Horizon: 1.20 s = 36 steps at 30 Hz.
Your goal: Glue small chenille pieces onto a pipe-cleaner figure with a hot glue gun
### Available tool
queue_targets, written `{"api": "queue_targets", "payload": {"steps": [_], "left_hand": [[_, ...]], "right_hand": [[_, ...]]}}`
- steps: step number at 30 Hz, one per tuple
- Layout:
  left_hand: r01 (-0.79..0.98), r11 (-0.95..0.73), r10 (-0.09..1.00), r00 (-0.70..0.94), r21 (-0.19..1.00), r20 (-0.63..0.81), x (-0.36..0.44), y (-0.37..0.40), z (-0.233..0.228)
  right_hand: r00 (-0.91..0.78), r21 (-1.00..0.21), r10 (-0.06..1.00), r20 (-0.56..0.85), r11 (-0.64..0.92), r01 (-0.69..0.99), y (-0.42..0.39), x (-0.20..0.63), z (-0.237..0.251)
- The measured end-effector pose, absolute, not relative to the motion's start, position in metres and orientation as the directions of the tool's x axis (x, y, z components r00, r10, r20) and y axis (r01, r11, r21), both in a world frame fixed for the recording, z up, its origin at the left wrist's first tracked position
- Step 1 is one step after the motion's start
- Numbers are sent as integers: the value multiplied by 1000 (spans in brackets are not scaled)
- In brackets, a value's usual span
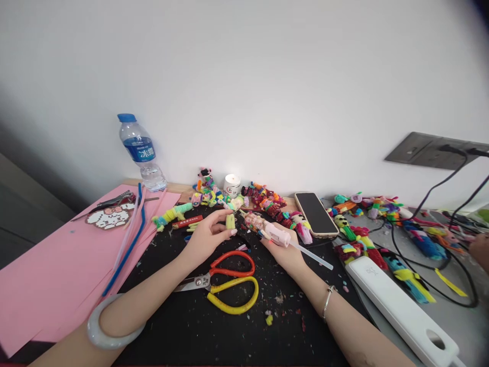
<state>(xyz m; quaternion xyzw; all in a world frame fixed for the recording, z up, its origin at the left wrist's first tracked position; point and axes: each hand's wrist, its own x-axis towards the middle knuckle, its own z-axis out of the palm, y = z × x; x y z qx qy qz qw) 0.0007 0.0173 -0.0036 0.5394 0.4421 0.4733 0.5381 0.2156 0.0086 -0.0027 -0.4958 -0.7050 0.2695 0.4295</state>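
Green piece pinched in left hand above black mat; right hand grips glue gun, nozzle beside it, not yet touching. Many finished figures along wall.

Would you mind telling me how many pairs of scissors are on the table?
1: the scissors, one red and one yellow handle, lie on the black mat between the forearms. Others may hide under clutter.

Scissors: one handle red-orange, other yellow. Paper sheets pink. Mat black, speckled with coloured scraps. Bottle: blue cap, blue label. Bangle pale grey-white. Power strip white. Glue gun pale pink, clear stick.
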Motion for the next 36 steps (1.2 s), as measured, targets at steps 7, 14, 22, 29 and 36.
{"api": "queue_targets", "payload": {"steps": [7, 14, 22, 29, 36], "left_hand": [[197, -126, 982, 163, 972, 94, -1, 18, -8], [273, -151, 982, 152, 950, 112, -1, 16, -5], [312, -211, 977, 81, 926, 196, -3, 16, -5], [312, -226, 974, 95, 923, 207, -4, 18, -10], [364, -269, 963, 87, 892, 255, -4, 16, -5]], "right_hand": [[-188, -789, 938, 291, 347, 508, 10, 215, -3], [-204, -771, 938, 281, 347, 534, 14, 213, -4], [-205, -772, 930, 305, 368, 518, 12, 211, -1], [-212, -739, 927, 309, 374, 560, 10, 212, -1], [-233, -730, 925, 301, 381, 567, 9, 213, -2]]}}
